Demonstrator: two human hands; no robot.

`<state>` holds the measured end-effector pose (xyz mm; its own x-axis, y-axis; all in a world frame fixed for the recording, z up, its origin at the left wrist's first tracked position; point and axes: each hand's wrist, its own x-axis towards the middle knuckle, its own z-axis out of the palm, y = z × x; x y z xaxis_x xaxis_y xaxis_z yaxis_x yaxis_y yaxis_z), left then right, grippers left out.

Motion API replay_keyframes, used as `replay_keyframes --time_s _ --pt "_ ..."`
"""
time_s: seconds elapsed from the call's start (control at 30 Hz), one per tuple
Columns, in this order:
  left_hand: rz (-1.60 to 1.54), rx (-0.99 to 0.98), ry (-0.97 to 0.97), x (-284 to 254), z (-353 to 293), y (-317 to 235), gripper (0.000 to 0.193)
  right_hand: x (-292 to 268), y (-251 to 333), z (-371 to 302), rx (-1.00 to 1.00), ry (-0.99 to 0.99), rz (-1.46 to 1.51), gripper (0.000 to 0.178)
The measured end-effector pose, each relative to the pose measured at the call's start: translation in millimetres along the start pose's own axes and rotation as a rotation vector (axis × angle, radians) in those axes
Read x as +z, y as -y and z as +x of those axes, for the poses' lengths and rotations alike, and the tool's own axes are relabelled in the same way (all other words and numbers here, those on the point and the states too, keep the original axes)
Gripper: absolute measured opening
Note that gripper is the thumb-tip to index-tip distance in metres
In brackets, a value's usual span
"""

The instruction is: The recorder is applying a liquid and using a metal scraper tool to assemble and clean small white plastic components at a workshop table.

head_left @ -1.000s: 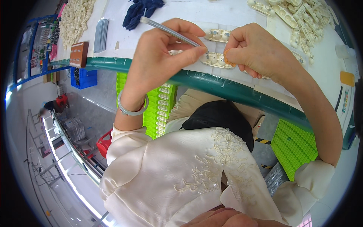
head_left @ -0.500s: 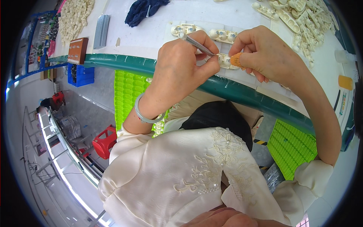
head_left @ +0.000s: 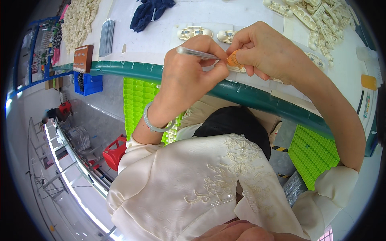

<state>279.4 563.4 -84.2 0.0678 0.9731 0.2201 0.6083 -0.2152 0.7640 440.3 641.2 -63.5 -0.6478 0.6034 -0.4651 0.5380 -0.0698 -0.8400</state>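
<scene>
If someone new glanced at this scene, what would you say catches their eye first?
The two hands meeting at the table's green edge: the left hand holds metal tweezers, and the right hand pinches a small cream part with an orange-tipped finger. Next, the bright green trays below the table and the heap of cream parts at upper right.

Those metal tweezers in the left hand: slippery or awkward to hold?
Likely stiff and light: the tweezers look thin and straight. Bare shiny metal may be slippery, so the left hand pinches them near the tips.
</scene>
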Motion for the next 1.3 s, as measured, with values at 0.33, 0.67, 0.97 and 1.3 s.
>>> replay_keyframes --time_s 0.33,0.67,0.97,1.3 --pt "-0.179 -0.182 -0.010 -53 -5 1 0.012 -3 2 -2 0.092 0.024 0.091 0.017" --pt "0.002 -0.162 0.076 -45 -6 23 0.012 -2 8 -2 0.137 0.028 0.072 0.017" --pt "-0.359 -0.212 -0.271 -45 -11 31 0.019 -4 10 -3 0.131 0.047 0.044 0.017" --pt "-0.535 -0.091 -0.318 -28 -9 22 0.022 0 10 -2 0.145 0.028 0.039 0.017"
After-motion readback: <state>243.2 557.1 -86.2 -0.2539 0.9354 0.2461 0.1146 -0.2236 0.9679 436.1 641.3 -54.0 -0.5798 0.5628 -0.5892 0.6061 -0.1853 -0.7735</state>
